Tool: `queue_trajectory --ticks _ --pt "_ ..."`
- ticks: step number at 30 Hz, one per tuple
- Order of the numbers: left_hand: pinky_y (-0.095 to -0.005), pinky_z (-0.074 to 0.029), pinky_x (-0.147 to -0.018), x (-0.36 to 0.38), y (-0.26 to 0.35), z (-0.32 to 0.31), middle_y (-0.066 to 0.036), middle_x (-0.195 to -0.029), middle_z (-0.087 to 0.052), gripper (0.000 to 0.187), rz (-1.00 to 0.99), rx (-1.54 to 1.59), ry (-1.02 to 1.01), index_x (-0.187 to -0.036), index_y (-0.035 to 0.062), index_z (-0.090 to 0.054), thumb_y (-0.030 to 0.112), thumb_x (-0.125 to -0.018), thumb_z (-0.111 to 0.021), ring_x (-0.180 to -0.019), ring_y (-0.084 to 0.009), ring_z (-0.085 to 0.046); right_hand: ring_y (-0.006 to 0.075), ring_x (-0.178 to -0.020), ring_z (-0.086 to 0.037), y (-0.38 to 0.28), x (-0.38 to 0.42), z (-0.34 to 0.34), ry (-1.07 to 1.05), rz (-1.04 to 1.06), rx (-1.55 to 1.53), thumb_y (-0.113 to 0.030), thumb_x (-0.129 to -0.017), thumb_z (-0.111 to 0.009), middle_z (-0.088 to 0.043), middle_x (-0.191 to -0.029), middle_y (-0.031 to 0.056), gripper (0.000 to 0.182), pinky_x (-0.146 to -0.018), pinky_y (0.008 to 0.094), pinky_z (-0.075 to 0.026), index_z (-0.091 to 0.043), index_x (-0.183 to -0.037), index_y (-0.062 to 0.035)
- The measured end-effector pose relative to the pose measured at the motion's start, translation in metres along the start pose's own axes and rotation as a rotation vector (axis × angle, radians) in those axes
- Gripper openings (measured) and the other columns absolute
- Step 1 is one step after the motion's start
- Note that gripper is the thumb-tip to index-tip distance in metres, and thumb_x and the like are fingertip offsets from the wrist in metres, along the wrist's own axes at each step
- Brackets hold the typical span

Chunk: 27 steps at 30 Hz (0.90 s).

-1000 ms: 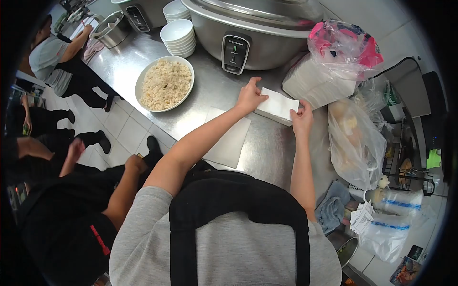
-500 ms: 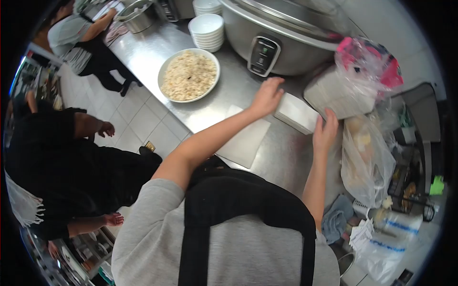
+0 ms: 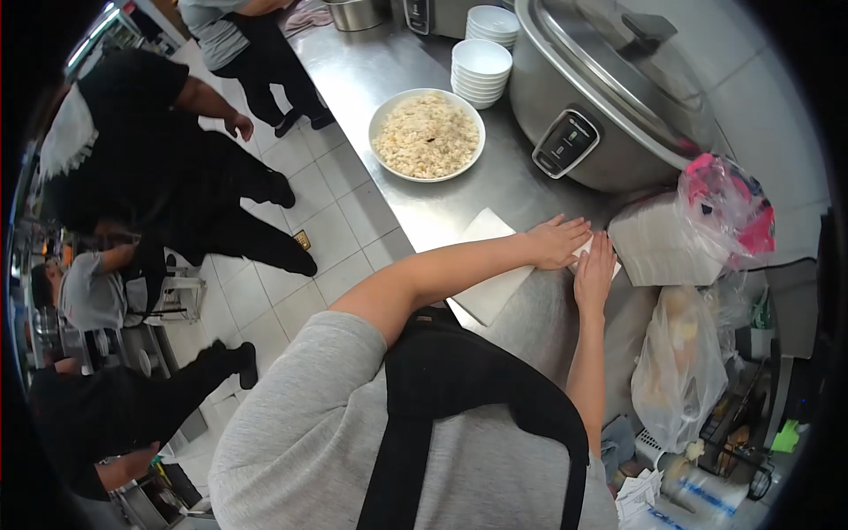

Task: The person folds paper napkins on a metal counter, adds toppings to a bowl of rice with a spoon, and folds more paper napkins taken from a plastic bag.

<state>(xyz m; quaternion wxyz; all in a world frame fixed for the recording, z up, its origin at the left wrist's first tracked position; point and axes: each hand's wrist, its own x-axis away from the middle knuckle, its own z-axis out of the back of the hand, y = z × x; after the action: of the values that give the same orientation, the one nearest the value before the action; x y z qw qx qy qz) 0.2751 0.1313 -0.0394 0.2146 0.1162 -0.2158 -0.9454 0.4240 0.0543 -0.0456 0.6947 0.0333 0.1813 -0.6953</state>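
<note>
My left hand (image 3: 560,243) lies flat on a small stack of folded white napkins (image 3: 582,248), fingers stretched out. Against it, my right hand (image 3: 595,270) also rests flat on the stack, fingers straight and pointing away from me. Together the hands cover most of the stack. Beneath my left forearm, flat white paper sheets (image 3: 492,299) lie on the steel counter, partly hidden by the arm. Just right of my right hand stands a larger pile of white folded paper (image 3: 658,243), with a pink and clear plastic bag (image 3: 726,208) on it.
A bowl of fried rice (image 3: 427,137) sits on the steel counter (image 3: 389,66) near stacked white bowls (image 3: 481,71). A large rice cooker (image 3: 618,97) stands behind. A filled plastic bag (image 3: 676,362) lies right. Several people stand left on the tiled floor.
Both hands have gone from the sides of the napkin stack to lying flat over it, close together. The view has turned, and the people at left appear in different places.
</note>
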Motion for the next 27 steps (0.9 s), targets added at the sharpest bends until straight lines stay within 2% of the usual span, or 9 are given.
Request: queue_trajectory --ticks 4,6,10,14,16,18,20,25,27 --pt "-0.0473 -0.02 -0.107 0.03 0.003 0.031 -0.019 -0.144 -0.019 0.056 0.024 0.022 0.048 -0.134 0.0011 -0.028 0.032 -0.09 -0.042 -0.135 -0.0307 -0.014 0.0349 -0.127 -0.03 0.004 -0.004 0.009 -0.027 0.008 -0.048 -0.017 -0.089 -0.042 -0.037 -0.133 0.0211 0.047 -0.104 0.0459 -0.021 -0.034 -0.129 0.0045" --pt "-0.0449 -0.024 -0.105 0.067 0.003 0.047 -0.018 -0.14 -0.028 0.052 -0.029 0.169 0.201 -0.132 0.0023 -0.034 0.029 -0.089 -0.045 -0.132 -0.0303 -0.023 0.0352 -0.126 -0.031 -0.006 -0.003 0.021 -0.047 0.004 -0.079 -0.017 -0.089 -0.043 -0.038 -0.133 0.0213 0.047 -0.104 0.0456 -0.021 -0.035 -0.129 0.0047" --pt "-0.0365 -0.044 -0.085 0.171 -0.008 0.087 -0.014 -0.11 -0.058 0.033 0.152 0.485 0.35 -0.116 0.0013 -0.052 0.019 -0.088 -0.05 -0.099 -0.0238 -0.057 0.0341 -0.121 -0.038 -0.046 -0.006 0.06 0.194 0.003 -0.215 -0.012 -0.086 -0.048 -0.044 -0.127 0.0199 0.04 -0.101 0.0423 -0.028 -0.043 -0.123 0.0033" --pt "-0.0269 -0.047 -0.062 0.283 -0.036 0.095 -0.008 -0.08 -0.064 0.027 0.572 0.695 0.565 -0.11 0.0026 -0.057 0.015 -0.087 -0.051 -0.067 -0.0117 -0.059 0.031 -0.11 -0.048 -0.124 -0.037 0.076 0.215 0.018 -0.476 -0.005 -0.082 -0.051 -0.052 -0.118 0.0169 0.03 -0.095 0.0378 -0.036 -0.053 -0.111 0.0023" --pt "-0.0264 -0.046 -0.06 0.327 -0.051 0.106 -0.007 -0.078 -0.063 0.027 0.647 0.705 0.613 -0.11 0.0035 -0.058 0.014 -0.086 -0.051 -0.065 -0.0107 -0.058 0.025 -0.105 -0.052 -0.176 -0.067 0.078 0.209 0.149 -0.499 -0.001 -0.082 -0.051 -0.054 -0.113 0.0148 0.026 -0.091 0.0325 -0.038 -0.055 -0.107 0.0044" --pt "-0.0259 -0.045 -0.058 0.367 -0.066 0.12 -0.006 -0.076 -0.063 0.027 0.725 0.718 0.644 -0.11 0.0043 -0.058 0.013 -0.086 -0.051 -0.063 -0.0096 -0.056 0.0289 -0.102 -0.054 -0.237 -0.103 0.073 0.188 0.226 -0.586 -0.002 -0.08 -0.053 -0.057 -0.109 0.0154 0.025 -0.09 0.0357 -0.04 -0.057 -0.104 0.002" --pt "-0.0287 -0.046 -0.061 0.398 -0.083 0.139 -0.008 -0.075 -0.063 0.026 0.761 0.641 0.689 -0.109 0.0036 -0.058 0.012 -0.085 -0.051 -0.064 -0.0152 -0.058 0.0296 -0.099 -0.055 -0.293 -0.143 0.063 0.1 0.309 -0.657 -0.002 -0.08 -0.054 -0.058 -0.106 0.0161 0.024 -0.088 0.0348 -0.041 -0.057 -0.103 0.0022" --pt "-0.0281 -0.047 -0.062 0.479 -0.124 0.174 -0.009 -0.077 -0.063 0.025 0.783 0.619 0.789 -0.108 0.0035 -0.058 0.009 -0.084 -0.052 -0.068 -0.0156 -0.06 0.033 -0.092 -0.055 -0.388 -0.264 0.011 -0.012 0.595 -0.478 -0.012 -0.081 -0.056 -0.058 -0.098 0.016 0.022 -0.08 0.037 -0.043 -0.056 -0.099 0.0013" --pt "-0.0271 -0.047 -0.062 0.51 -0.136 0.186 -0.008 -0.076 -0.062 0.025 0.909 0.598 0.885 -0.108 0.0031 -0.058 0.007 -0.084 -0.051 -0.07 -0.0142 -0.061 0.0341 -0.092 -0.056 -0.413 -0.306 0.0 -0.036 0.557 -0.418 -0.015 -0.08 -0.057 -0.059 -0.097 0.0168 0.025 -0.08 0.0378 -0.044 -0.056 -0.099 0.0011"
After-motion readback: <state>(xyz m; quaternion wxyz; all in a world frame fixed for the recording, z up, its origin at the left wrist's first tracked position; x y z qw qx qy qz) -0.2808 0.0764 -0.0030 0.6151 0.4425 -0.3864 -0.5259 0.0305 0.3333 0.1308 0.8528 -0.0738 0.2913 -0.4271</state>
